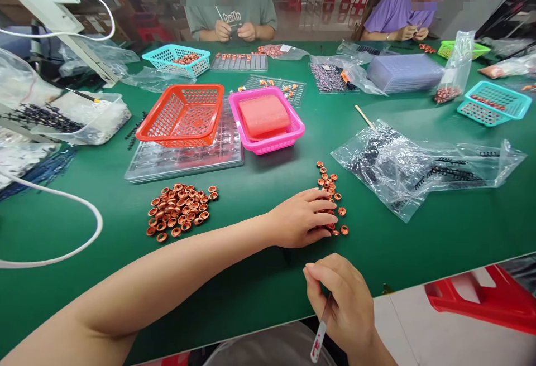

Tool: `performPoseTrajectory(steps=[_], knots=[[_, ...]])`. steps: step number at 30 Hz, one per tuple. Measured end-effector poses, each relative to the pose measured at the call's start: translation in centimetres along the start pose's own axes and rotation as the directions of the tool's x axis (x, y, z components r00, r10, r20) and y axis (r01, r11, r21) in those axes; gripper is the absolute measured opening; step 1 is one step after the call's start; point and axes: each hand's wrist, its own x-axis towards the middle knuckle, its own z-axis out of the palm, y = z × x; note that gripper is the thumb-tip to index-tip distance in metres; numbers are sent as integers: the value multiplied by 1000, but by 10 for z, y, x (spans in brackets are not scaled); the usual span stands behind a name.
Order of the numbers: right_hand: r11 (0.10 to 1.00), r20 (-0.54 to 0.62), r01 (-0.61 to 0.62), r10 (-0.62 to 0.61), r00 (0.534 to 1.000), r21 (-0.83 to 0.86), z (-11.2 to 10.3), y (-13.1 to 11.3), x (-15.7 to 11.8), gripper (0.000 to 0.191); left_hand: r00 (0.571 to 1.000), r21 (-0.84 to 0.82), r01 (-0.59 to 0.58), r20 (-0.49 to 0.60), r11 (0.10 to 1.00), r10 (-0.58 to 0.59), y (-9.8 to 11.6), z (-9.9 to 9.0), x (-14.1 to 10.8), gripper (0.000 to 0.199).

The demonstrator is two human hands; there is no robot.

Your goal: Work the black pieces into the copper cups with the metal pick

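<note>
My left hand (302, 218) reaches across to the right, palm down, with its fingers spread over a small group of copper-coloured cup-shaped rings (334, 177). Some rings are hidden under the fingertips. Closer to the table edge, my right hand (341, 302) is closed, thumb and forefinger pressed together. From its palm sticks out a slim tool (319, 341) with a flat whitish end marked in red; the rest is hidden in the hand. A larger heap of the same copper rings (178, 210) lies on the green table left of my forearm.
An orange basket (144, 131) rests on clear plastic trays (184, 168), beside a pink basket (272, 144) holding a pink sheet-like bundle. Clear bags (402, 171) with black parts lie at right. A white cable (94, 215) loops at left. Two people (230, 3) sit opposite.
</note>
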Motion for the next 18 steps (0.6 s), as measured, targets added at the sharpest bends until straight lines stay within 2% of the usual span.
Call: performPoseTrajectory(steps=[7,10,12,15,18], knots=[[999,18,-6,5,1000,36,0,1,-1,31,998,-29,65,9,997,-65,-1,-24,-29,25],[991,-42,-88,93,995,105,-3,1,-5,34,993,-109,113,-18,988,-116,7,-32,-36,34],[958,-123,-207,233,965,197,-6,2,-8,28,984,-151,164,-45,975,-173,14,-38,-42,39],[853,-201,-340,442,874,395,-11,3,-8,16,953,-140,274,-93,952,-288,23,-46,-55,42],[775,-187,-352,509,840,525,-12,4,-5,22,888,-73,427,-152,901,-433,26,-53,-70,38]])
